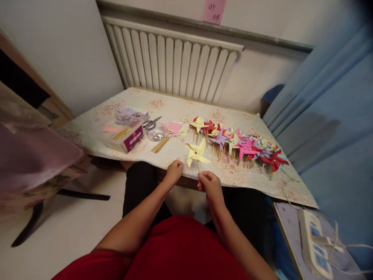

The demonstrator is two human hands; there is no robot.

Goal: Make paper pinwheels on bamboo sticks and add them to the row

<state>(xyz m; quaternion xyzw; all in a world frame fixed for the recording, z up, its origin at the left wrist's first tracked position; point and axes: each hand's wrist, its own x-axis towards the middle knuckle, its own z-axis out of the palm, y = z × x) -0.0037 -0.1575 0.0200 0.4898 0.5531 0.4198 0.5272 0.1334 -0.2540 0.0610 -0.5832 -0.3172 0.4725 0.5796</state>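
Two hands at table's (96, 132) near edge: right hand (210, 186) fingers clamped on yellow pinwheel (196, 153) stick; left hand (174, 171) fisted just left, finished pinwheels (247, 146) far right

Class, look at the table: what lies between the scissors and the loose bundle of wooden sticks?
In the head view, a small clear dish of shiny beads sits between the scissors and the bundle of sticks.

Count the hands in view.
2: the left hand is closed at the table edge; the right hand pinches the yellow pinwheel stick. None seem hidden.
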